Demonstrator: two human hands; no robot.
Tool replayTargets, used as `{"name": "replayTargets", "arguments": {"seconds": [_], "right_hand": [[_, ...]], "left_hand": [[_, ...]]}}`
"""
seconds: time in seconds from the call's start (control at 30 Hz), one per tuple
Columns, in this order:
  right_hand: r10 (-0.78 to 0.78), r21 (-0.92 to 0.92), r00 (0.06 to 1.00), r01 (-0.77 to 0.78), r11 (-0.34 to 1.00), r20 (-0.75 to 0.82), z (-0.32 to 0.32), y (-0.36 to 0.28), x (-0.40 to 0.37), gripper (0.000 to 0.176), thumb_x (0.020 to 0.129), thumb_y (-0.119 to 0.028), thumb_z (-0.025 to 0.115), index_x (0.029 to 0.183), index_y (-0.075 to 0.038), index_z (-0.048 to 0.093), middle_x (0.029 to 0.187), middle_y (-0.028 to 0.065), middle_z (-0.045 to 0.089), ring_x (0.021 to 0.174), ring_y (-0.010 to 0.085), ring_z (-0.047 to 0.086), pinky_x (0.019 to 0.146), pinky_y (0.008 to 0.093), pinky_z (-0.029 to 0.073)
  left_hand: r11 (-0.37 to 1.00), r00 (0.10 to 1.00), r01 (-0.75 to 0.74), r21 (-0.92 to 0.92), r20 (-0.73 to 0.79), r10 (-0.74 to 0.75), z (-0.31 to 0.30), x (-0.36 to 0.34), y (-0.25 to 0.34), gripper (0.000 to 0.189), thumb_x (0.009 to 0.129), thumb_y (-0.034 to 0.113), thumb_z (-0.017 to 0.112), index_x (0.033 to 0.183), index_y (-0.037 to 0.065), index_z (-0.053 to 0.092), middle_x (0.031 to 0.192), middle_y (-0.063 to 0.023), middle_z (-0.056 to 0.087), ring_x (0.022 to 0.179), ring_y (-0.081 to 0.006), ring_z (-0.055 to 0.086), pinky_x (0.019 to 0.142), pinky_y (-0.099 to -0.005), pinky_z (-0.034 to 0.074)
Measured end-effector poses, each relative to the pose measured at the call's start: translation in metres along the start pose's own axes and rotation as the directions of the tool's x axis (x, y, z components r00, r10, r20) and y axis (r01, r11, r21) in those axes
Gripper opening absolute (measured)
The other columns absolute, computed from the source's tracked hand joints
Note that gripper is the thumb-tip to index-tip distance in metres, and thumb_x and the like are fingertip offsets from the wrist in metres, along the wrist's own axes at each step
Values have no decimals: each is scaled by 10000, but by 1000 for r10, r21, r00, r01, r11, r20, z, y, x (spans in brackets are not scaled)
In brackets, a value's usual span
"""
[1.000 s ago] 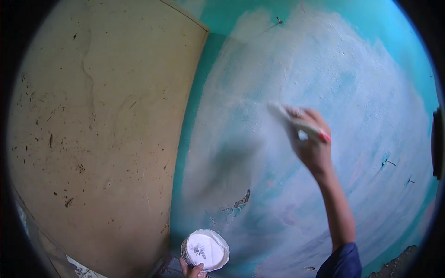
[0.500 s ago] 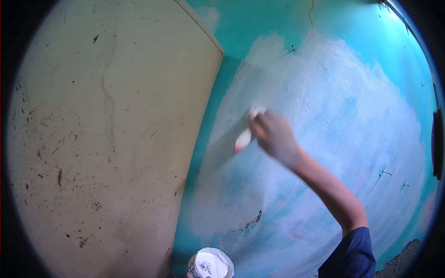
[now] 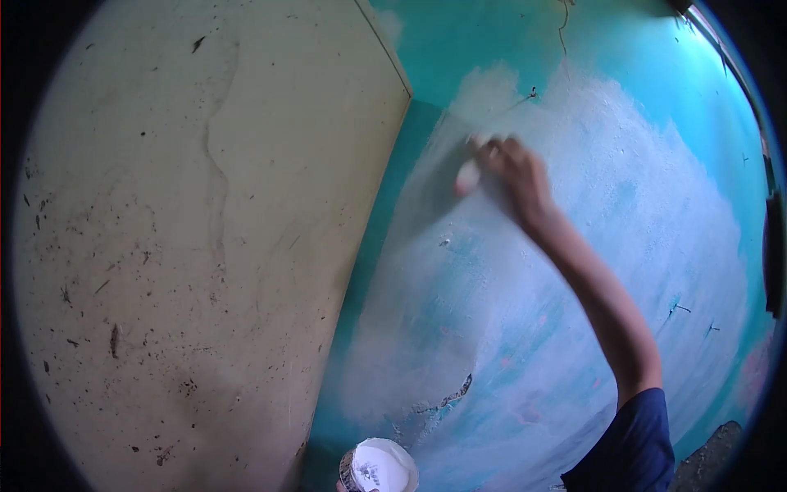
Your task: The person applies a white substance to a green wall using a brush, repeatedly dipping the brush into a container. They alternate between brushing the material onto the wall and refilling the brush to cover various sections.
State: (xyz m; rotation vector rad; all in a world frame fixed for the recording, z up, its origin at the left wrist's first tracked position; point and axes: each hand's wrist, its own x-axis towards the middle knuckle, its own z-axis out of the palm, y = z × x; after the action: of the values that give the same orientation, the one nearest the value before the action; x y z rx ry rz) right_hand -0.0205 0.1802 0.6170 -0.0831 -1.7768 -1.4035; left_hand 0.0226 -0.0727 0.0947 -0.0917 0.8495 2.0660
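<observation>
My right hand (image 3: 516, 168) is closed round a paintbrush (image 3: 467, 176), whose pale handle with a reddish end points down and left. The brush is held up at the wall (image 3: 574, 271), where a thin whitish coat covers much of the turquoise. Its bristles are blurred near my fingers. At the bottom edge, a tub (image 3: 384, 467) of white paint is tilted towards me. Only a fingertip or so of my left hand (image 3: 341, 486) shows at the tub's lower left side; the rest is out of frame.
A large beige panel (image 3: 205, 246) with dark specks fills the left side, its edge near the painted area. Nails (image 3: 679, 308) stick out of the wall at right, and another nail (image 3: 533, 93) is above my hand. A chipped crack (image 3: 456, 394) lies lower down.
My right hand and the brush have moved up and slightly right along the wall. The view has shifted a little, so the panel and tub appear slightly further right.
</observation>
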Motion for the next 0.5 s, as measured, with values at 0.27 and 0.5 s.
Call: {"name": "replayTargets", "arguments": {"seconds": [0.27,0.5], "right_hand": [[-254,459,932,113,881,258,-14,-138,-93,317,854,-187,607,1049,58,654,914,160,665,838,295,662,689,389,576],[373,297,893,-438,848,253,3,19,39,278,909,-339,662,927,-64,696,889,170,679,829,359,665,739,448,531]], "left_hand": [[974,982,-187,126,54,181,-20,13,-17,269,879,80,637,1143,49,604,1087,-58,585,1031,-186,559,875,-339,472],[990,993,-12,-140,112,28,-58,40,-42,297,881,91,635,1170,38,592,1075,-70,583,1022,-191,562,862,-341,476]]}}
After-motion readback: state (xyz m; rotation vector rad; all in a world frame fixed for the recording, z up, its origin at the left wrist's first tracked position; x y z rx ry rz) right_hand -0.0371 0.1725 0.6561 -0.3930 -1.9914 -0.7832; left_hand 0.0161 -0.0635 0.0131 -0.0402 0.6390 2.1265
